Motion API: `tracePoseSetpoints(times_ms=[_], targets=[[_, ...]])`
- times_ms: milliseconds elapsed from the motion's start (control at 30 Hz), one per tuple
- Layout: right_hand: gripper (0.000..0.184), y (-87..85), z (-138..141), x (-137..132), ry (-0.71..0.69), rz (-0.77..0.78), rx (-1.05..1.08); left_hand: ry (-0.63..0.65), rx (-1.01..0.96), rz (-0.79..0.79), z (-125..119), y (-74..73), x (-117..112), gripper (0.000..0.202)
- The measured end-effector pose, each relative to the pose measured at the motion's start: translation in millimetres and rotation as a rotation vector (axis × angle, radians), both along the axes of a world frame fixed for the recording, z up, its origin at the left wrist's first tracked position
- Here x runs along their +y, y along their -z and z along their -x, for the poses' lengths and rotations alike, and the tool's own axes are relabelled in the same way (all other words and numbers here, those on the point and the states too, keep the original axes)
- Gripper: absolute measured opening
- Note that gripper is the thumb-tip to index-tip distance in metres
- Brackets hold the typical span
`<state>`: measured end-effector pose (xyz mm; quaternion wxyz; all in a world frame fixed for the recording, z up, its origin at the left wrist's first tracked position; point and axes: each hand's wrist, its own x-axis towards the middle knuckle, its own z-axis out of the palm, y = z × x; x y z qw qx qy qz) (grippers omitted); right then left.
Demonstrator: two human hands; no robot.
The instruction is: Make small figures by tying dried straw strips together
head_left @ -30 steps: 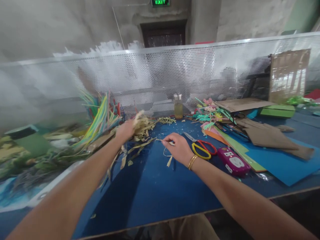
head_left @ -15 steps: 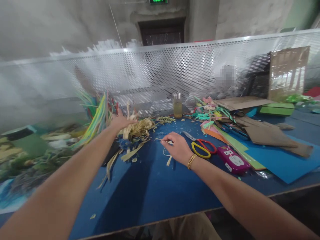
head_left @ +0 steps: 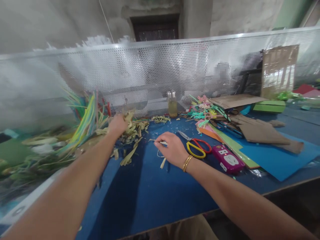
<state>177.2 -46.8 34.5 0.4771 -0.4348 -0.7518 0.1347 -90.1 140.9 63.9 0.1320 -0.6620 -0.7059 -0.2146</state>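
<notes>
My left hand (head_left: pixel 118 125) reaches into a heap of dried, pale-yellow husk strips (head_left: pixel 136 128) at the left middle of the table. Its fingers are closed around some strips, which stick up beyond the knuckles; blur hides the fingertips. Over the middle of the blue tabletop, my right hand (head_left: pixel 172 148) pinches a thin straw-coloured strip between thumb and forefinger. Beneath it lie a thin pale string and a small husk scrap (head_left: pixel 163 163). Just right of this hand rest scissors (head_left: pixel 196 150) with red and yellow handles, blades pointing away.
A purple device (head_left: pixel 228 159) lies beside blue paper (head_left: pixel 275 160) and brown card (head_left: pixel 260 131). Behind stand a lidded glass jar (head_left: pixel 172 106) and a perforated metal screen (head_left: pixel 160 66). Colourful stems (head_left: pixel 85 120) and greenery (head_left: pixel 30 166) crowd the left; paper flowers (head_left: pixel 203 111) lie at the right.
My left hand has gone from spread fingers above the heap to closed on husk strips, a little lower. The right hand keeps its pinch over the same spot. The view has shifted slightly.
</notes>
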Motion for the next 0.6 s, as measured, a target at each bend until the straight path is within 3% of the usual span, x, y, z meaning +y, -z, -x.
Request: tracePoseSetpoints(times_ms=[167, 300, 367, 433, 500, 600], targets=[[0.009, -1.4, 3.6, -3.6, -0.022, -0.02, -0.02, -0.132, -0.124, -0.091, 37.6, -29.3, 5.3, 0.041], [0.009, 0.0, 3.8, -3.9, -0.021, -0.028, -0.026, -0.136, -0.091, -0.178, 36.6, -30.0, -8.1, 0.053], [0.009, 0.5, 2.9, -3.2, -0.02, -0.02, -0.03, -0.069, 0.076, -0.245, 32.6, -25.1, -14.5, 0.059], [0.009, 0.3, 1.9, -2.6, -0.019, -0.008, -0.039, 0.074, 0.301, -0.265, 30.5, -19.0, -16.4, 0.051], [0.008, -0.1, 1.4, -2.7, -0.014, 0.002, -0.046, 0.238, 0.466, -0.153, 30.1, -12.6, -13.1, 0.042], [0.008, -0.7, 1.9, -4.3, -0.018, 0.003, -0.049, 0.342, 0.447, 0.12, 27.0, -2.1, -3.4, 0.028]])
